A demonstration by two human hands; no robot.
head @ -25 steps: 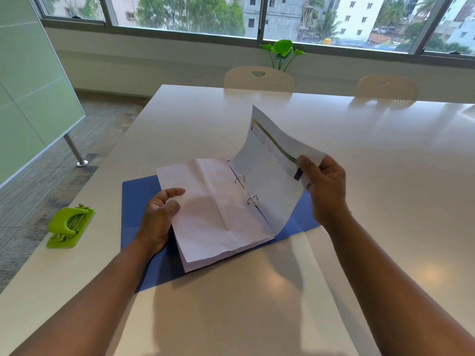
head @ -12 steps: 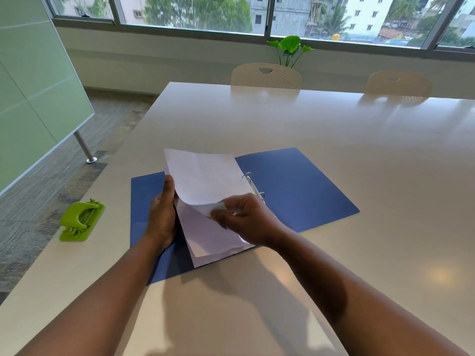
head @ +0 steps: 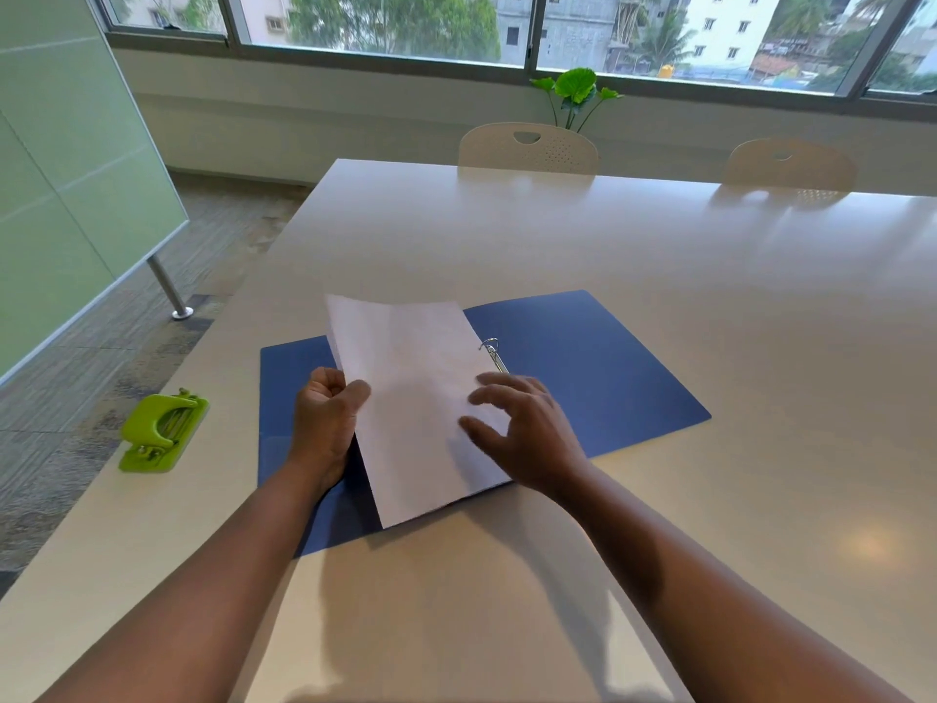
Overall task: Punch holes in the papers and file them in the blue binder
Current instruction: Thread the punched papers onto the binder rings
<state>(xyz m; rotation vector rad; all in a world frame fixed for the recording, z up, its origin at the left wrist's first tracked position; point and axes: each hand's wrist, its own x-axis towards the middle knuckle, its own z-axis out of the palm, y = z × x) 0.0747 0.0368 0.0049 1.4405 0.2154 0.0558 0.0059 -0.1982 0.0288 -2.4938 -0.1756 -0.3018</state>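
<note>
The left hand (head: 327, 423) is pinching the papers (head: 416, 398) in the binder (head: 583, 367); the right hand (head: 522, 428) is hovering with spread fingers

Bright window daylight (tabletop glare, wide-angle bowing)

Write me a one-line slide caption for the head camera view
Left hand grips the edge of the papers on the open blue binder, right hand spread over them, green hole punch set aside.
</note>
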